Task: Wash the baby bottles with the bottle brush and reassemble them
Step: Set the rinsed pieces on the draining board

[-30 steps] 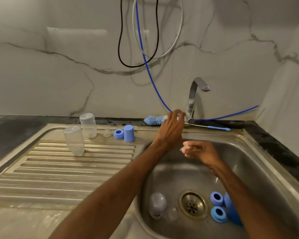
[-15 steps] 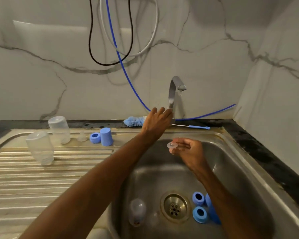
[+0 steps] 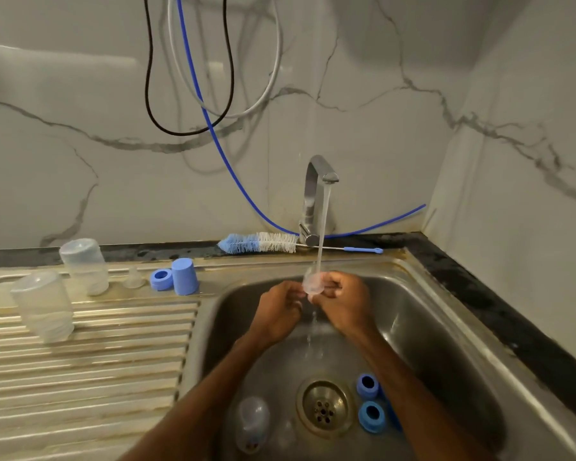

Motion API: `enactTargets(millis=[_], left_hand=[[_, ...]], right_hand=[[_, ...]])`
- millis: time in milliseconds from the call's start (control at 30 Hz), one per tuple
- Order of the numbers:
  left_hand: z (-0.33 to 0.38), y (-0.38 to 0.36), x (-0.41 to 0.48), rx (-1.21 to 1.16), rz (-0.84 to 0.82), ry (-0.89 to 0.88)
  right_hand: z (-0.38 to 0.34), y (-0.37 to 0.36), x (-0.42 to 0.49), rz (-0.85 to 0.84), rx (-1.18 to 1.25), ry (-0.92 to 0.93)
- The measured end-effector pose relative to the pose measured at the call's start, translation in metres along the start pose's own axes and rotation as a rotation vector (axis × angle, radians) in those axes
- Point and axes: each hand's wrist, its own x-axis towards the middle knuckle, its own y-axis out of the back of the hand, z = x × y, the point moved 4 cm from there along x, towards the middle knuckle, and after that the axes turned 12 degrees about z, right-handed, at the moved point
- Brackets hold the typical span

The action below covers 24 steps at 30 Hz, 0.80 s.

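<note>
Over the sink basin point(image 3: 446, 327), my left hand point(image 3: 280, 311) and my right hand point(image 3: 345, 302) both hold a small clear nipple point(image 3: 313, 281) under the water running from the tap point(image 3: 318, 194). A blue and white bottle brush point(image 3: 260, 242) lies on the ledge behind the sink. Two clear bottles point(image 3: 44, 306) point(image 3: 84, 266) stand upside down on the drainboard, beside another clear nipple point(image 3: 133, 279), a blue ring point(image 3: 161, 279) and a blue cap point(image 3: 184, 276). At the bottom of the basin lie a clear bottle point(image 3: 252, 422) and two blue rings point(image 3: 367, 385) point(image 3: 372, 415).
The ribbed steel drainboard point(image 3: 97, 367) fills the left. A drain strainer point(image 3: 323, 405) sits in the basin floor. Black, white and blue hoses point(image 3: 193, 94) hang on the marble wall. A dark counter edge point(image 3: 496, 311) runs along the right.
My left hand has left the tap lever and joined the right hand on the nipple. Water now runs from the tap onto it.
</note>
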Motion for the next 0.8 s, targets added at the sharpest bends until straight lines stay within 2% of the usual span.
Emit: enactTargets(millis=[367,500,633,800], left_hand=[[-0.009,-0.010,-0.009,-0.156,-0.058,-0.030],[-0.006,-0.010,-0.009,-0.229,0.008,-0.043],[0.002,-0.002,-0.011,-0.231,0.114,-0.091],[0.007,0.002,-0.010,-0.323,0.123,-0.094]], right_hand=[[0.003,0.001,0.000,0.013,-0.026,0.018],[0.008,-0.003,0.002,-0.050,-0.009,0.001],[0.011,-0.011,0.000,-0.097,0.245,-0.266],[0.013,-0.006,-0.001,-0.072,0.457,-0.448]])
